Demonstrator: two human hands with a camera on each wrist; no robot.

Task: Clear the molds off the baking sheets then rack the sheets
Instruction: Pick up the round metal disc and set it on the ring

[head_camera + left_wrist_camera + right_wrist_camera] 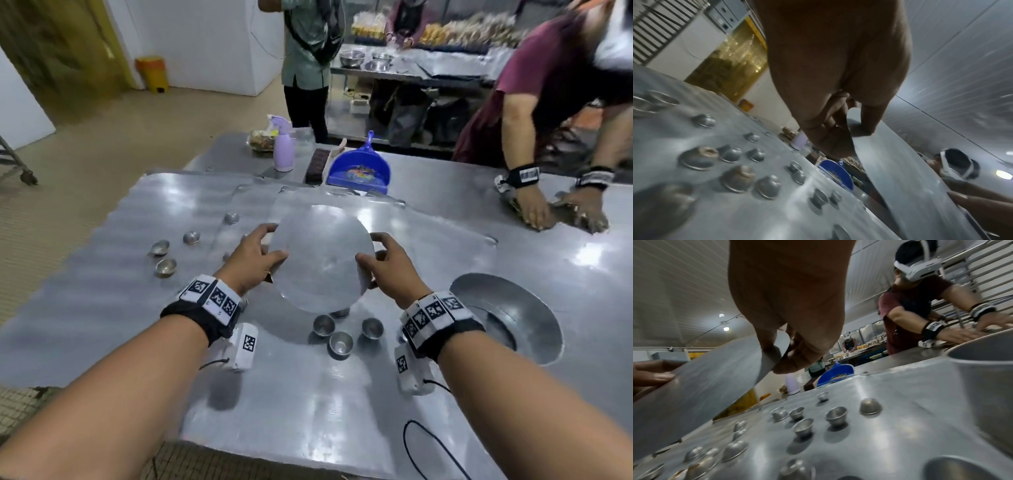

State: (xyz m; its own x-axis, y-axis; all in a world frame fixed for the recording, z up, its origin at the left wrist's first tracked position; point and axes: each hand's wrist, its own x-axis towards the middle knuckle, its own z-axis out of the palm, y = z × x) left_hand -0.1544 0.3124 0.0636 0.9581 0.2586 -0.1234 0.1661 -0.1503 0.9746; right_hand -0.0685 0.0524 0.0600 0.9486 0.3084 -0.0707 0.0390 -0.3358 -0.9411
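I hold a round flat metal sheet (pixel 322 257) tilted above the steel table (pixel 308 411). My left hand (pixel 274 241) pinches its left rim and my right hand (pixel 370 248) pinches its right rim, thumbs on top. Three small metal cup molds (pixel 339 334) stand upright just below the sheet's near edge. More molds (pixel 164 257) lie on the corrugated baking sheet (pixel 102 274) to the left. In the left wrist view, the left hand (pixel 851 136) grips the sheet (pixel 890 170) over several upturned molds (pixel 735 178). In the right wrist view, the right hand (pixel 783 353) grips the sheet (pixel 705 386) above molds (pixel 836 416).
A large round metal pan (pixel 507 315) lies to the right. A blue dustpan (pixel 359 168), brush (pixel 315 164) and purple spray bottle (pixel 283 147) sit at the far edge. Another person's hands (pixel 548 205) press on the table's far right. A tray rack (pixel 982 272) stands behind that person.
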